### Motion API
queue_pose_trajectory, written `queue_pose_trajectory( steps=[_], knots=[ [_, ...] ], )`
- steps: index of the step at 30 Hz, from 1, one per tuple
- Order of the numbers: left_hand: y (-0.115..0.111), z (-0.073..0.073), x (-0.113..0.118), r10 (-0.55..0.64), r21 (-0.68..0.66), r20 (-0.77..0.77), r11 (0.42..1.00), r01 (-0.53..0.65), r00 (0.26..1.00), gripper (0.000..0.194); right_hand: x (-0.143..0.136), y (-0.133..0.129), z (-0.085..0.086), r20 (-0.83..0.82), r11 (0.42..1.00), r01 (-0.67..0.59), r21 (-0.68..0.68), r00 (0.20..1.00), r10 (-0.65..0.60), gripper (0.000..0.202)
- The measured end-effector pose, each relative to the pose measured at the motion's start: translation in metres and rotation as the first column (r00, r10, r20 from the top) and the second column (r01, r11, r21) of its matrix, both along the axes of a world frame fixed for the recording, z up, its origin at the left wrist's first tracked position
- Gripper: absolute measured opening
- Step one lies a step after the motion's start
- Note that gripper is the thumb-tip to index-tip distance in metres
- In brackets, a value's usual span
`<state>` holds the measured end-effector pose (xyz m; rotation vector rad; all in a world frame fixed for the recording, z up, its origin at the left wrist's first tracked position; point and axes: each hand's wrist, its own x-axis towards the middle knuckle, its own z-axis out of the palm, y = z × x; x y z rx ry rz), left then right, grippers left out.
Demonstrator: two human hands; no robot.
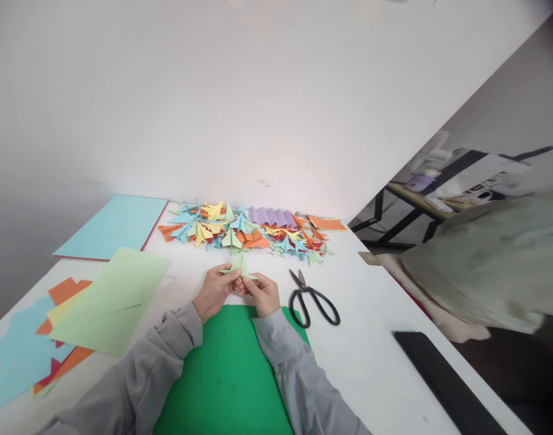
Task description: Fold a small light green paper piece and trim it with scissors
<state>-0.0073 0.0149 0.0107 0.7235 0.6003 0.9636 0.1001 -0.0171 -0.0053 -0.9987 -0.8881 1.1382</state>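
Note:
A small light green paper plane (pixel 241 264) is pinched between both hands, its nose toward the wall. My left hand (pixel 215 291) grips it from the left, thumb on top. From the right, my right hand (pixel 262 294) holds it with thumb and fingers closed. Fingers hide the underside and tail. Under my forearms lies a green sheet (pixel 226 368). Just beyond the hands is a heap of folded paper planes (pixel 231 238) in several colours. Black-handled scissors (pixel 310 293) lie to the right with their blades slightly apart.
A purple pleated paper (pixel 271 217) and an orange paper stack (pixel 328 224) sit against the wall. To the left are blue sheets (pixel 115 226), a light green sheet (pixel 108 302) and coloured scraps (pixel 22 344). A black bar (pixel 443 380) lies right. Another person's arm (pixel 434 299) reaches the table edge.

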Motion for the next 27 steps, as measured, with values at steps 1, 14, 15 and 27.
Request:
queue_pose_trajectory(
  steps=[1,14,15,27],
  knots=[
    [0.0002,-0.0003,0.0000,0.019,-0.002,-0.010,1.000,-0.019,1.000,0.024,-0.0003,-0.0005,0.0007,0.001,1.000,-0.012,-0.003,1.000,0.012,0.017],
    [0.0017,-0.0012,0.0008,0.087,0.031,-0.044,0.996,-0.086,0.995,0.021,0.0000,-0.0025,0.0015,0.088,0.998,0.067,0.013,0.994,-0.068,0.018],
    [0.0011,-0.0002,0.0011,0.098,0.037,-0.060,0.995,-0.096,0.993,0.022,-0.0001,-0.0025,0.0009,0.073,0.998,0.060,0.010,0.995,-0.061,0.018],
    [0.0023,-0.0035,0.0011,0.129,0.034,-0.106,0.992,-0.126,0.986,0.023,-0.0001,-0.0017,0.0003,0.038,0.999,0.024,-0.039,0.999,-0.023,0.031]
  ],
)
